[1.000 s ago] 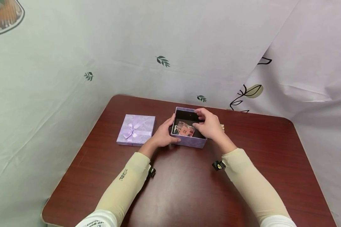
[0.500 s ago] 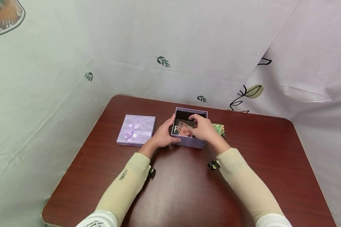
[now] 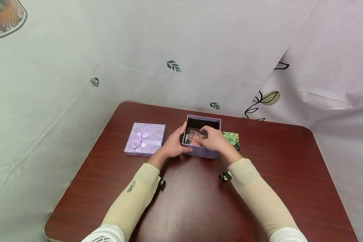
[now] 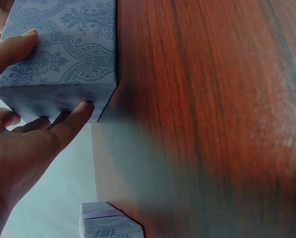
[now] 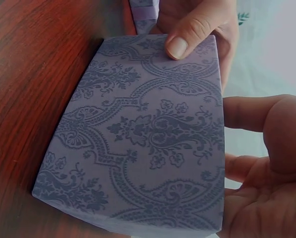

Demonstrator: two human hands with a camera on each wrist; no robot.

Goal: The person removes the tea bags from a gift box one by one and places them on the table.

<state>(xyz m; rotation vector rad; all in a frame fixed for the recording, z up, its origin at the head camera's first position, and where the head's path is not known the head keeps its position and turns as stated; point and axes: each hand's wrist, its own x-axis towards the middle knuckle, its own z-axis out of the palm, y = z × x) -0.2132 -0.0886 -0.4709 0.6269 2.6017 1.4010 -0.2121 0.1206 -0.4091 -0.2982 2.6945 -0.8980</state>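
Note:
A lidless purple box (image 3: 201, 152) with a dark inside stands near the far side of the table. My left hand (image 3: 171, 145) grips its near left corner; in the left wrist view the thumb lies on one patterned face and the fingers on the adjoining one. Inside the box is a small clear packet with an orange label (image 3: 195, 139). My right hand (image 3: 214, 139) reaches in over the near wall, thumb at the packet, index finger held apart from the thumb. Its other fingertips are hidden. In the right wrist view the patterned box wall (image 5: 157, 134) hides the contents.
The purple lid (image 3: 153, 132) with a ribbon bow lies left of the box. A green-labelled packet (image 3: 231, 138) lies just right of the box, partly behind my right wrist. The brown table (image 3: 193, 201) meets a pale patterned cloth (image 3: 139, 50) behind.
My right hand has moved from the box's right rim leftward and down into it, towards the orange-labelled packet. The green-labelled packet has come into sight. My left hand has stayed put.

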